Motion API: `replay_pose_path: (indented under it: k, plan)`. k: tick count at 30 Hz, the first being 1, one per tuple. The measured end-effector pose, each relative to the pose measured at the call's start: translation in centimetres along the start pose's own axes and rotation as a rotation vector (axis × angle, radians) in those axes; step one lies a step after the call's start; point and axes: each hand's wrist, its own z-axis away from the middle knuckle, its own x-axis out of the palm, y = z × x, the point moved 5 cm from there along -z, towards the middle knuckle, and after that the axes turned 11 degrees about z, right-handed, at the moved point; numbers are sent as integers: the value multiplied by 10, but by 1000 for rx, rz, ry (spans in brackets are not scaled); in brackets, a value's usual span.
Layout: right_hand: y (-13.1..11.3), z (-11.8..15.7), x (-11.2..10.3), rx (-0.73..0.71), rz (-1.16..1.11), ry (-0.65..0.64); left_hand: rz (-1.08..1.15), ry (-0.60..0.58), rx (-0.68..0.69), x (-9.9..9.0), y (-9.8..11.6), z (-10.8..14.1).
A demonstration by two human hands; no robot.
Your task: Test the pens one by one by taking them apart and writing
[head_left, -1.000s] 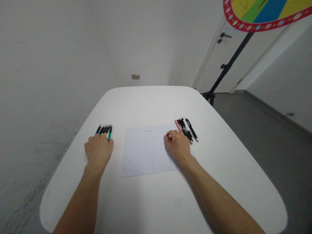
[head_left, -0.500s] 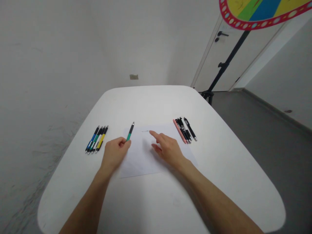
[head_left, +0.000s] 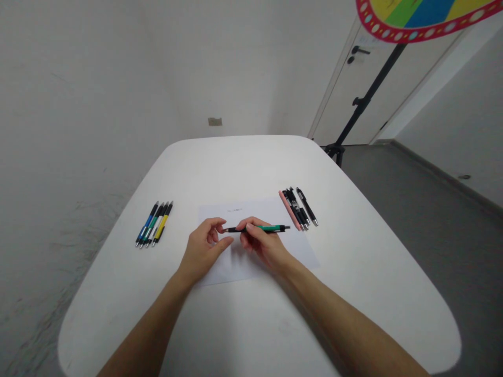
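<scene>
A green pen (head_left: 272, 229) with a black grip lies nearly level in my right hand (head_left: 265, 245), pinched between thumb and fingers above the paper. Its tip points left. Close to that tip is my left hand (head_left: 206, 243), thumb apart from its curled fingers; whether a fingertip touches the pen I cannot tell. Beneath both hands a white sheet of paper (head_left: 223, 269) rests on the table, with a short line of small dark marks (head_left: 234, 210) near its top.
Several pens with blue, green, white and yellow barrels (head_left: 154, 225) lie side by side at the left of the white table (head_left: 243, 167). To the right are a pink pen (head_left: 289, 210) and several black ones (head_left: 306, 206). Behind stands a colourful wheel (head_left: 428, 15) on a black stand (head_left: 367, 97).
The green pen has passed from my left hand to my right and turned from upright-slanted to level. My left hand has opened and moved right, towards the pen's tip.
</scene>
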Motion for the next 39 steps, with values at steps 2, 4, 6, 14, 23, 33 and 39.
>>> replay_pose_path:
  k: [2,4,6,14,23,33,39]
  plan:
    - [3,-2,1,54,-191,-12,-55,-31,67,3,2,1]
    - [5,-3,2,81,-259,-13,-111,-52,125,5,5,3]
    - [6,-2,2,94,-259,-2,-162,-62,160,7,7,4]
    - [15,0,3,112,-258,20,-270,-139,187,14,12,7]
    - [13,0,6,79,-276,39,-21,-133,-123,14,-6,7]
    - [17,-2,3,91,-296,86,-62,16,40,14,2,7]
    - [16,-1,7,94,-303,60,-174,-17,23,14,-1,7]
